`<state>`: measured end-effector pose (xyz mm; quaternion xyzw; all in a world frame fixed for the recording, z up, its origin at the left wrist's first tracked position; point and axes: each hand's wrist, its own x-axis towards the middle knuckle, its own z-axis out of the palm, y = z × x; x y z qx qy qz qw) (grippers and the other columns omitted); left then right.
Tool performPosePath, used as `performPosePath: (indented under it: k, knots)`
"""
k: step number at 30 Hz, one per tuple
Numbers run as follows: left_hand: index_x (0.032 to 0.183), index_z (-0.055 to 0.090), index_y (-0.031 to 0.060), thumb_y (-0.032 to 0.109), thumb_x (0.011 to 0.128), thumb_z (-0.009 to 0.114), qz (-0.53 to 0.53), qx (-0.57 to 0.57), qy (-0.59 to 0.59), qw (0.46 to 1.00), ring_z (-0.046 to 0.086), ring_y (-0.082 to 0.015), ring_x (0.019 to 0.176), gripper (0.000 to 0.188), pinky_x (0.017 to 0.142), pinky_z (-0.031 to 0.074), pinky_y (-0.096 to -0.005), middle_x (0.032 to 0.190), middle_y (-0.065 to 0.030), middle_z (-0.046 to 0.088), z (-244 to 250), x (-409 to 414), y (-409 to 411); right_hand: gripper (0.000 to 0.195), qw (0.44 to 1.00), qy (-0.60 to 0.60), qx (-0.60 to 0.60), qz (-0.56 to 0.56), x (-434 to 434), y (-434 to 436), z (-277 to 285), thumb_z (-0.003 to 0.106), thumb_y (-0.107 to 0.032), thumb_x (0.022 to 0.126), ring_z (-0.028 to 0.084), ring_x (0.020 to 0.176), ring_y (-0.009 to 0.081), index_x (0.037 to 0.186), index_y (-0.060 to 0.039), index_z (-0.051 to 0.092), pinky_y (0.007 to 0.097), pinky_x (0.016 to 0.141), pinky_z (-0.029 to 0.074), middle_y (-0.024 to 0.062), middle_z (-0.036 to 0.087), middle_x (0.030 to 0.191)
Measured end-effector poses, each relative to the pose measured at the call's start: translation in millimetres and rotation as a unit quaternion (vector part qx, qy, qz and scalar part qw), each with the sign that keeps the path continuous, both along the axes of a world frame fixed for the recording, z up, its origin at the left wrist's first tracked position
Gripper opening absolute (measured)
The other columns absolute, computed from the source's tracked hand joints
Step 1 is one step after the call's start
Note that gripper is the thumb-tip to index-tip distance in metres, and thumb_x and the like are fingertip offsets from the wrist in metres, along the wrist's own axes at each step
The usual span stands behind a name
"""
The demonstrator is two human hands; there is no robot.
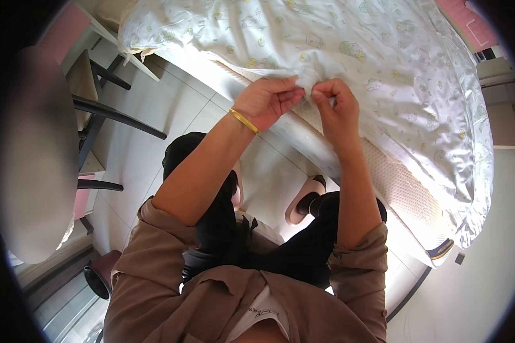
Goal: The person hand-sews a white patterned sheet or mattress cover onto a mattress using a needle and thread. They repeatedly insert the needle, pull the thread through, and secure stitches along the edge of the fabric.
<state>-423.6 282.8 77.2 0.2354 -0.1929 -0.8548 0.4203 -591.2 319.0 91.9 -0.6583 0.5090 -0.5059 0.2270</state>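
Note:
A white quilt cover (369,47) printed with small green and yellow figures lies across a mattress (395,180) with a cream dimpled side. At the cover's near edge, my left hand (272,100) is turned palm up, a gold bangle (243,121) on its wrist. Its thumb and fingertips close on the thin white cloth. Just to the right, my right hand (338,105) pinches the same cloth between thumb and bent forefinger. A pale, thin strand or strip (307,92) shows between the hands; its exact shape is too fine to tell.
Black-legged furniture (120,116) stands on the tiled floor (197,113) at left. A blurred pale object (34,163) fills the left rim. Below it is a dark cylindrical bin (103,274). My slippered foot (304,201) rests beside the bed. A pink panel (472,25) is at upper right.

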Motion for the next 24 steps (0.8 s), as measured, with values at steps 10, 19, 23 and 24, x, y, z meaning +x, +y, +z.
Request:
performPosePath:
  k: [10, 19, 23, 24]
  knots:
    - [0.092, 0.061, -0.0016, 0.011, 0.083, 0.065, 0.032, -0.015, -0.022, 0.999, 0.062, -0.0133, 0.079, 0.016, 0.072, 0.053, -0.0221, 0.086, -0.0064, 0.063, 2.3, 2.5, -3.7, 0.008, 0.996, 0.051, 0.055, -0.047, -5.6, 5.4, 15.8, 0.066, -0.006, 0.076, 0.057, 0.067, 0.0177, 0.08, -0.0016, 0.061, 0.0286, 0.065, 0.045, 0.008, 0.061, 0.076]
    - [0.09, 0.063, -0.0038, 0.017, 0.08, 0.07, 0.073, -0.073, -0.1, 0.99, 0.061, -0.0143, 0.078, 0.025, 0.07, 0.05, -0.0224, 0.083, -0.008, 0.063, 12.7, -1.8, 3.4, 0.011, 0.991, 0.12, 0.018, -0.053, 10.6, 2.0, 32.6, 0.067, -0.008, 0.076, 0.057, 0.068, 0.021, 0.085, -0.0042, 0.062, 0.03, 0.065, 0.046, 0.0091, 0.061, 0.079]
    - [0.089, 0.063, -0.002, 0.011, 0.08, 0.068, 0.106, -0.098, -0.122, 0.982, 0.063, -0.0127, 0.07, 0.017, 0.063, 0.051, -0.0227, 0.082, -0.0077, 0.065, 14.2, 0.7, 3.4, 0.01, 0.99, 0.132, -0.02, -0.053, 33.7, 3.6, 55.6, 0.066, -0.009, 0.077, 0.058, 0.069, 0.022, 0.085, -0.0049, 0.063, 0.0309, 0.065, 0.046, 0.0084, 0.061, 0.082]
    - [0.089, 0.063, -0.0023, 0.01, 0.08, 0.068, 0.096, -0.132, -0.155, 0.974, 0.063, -0.0117, 0.071, 0.017, 0.063, 0.051, -0.0233, 0.081, -0.0074, 0.065, 14.8, -0.2, 2.6, 0.01, 0.986, 0.154, -0.035, -0.05, 37.1, 0.8, 54.9, 0.066, -0.009, 0.077, 0.058, 0.069, 0.0224, 0.085, -0.0051, 0.063, 0.0312, 0.065, 0.046, 0.0086, 0.061, 0.082]
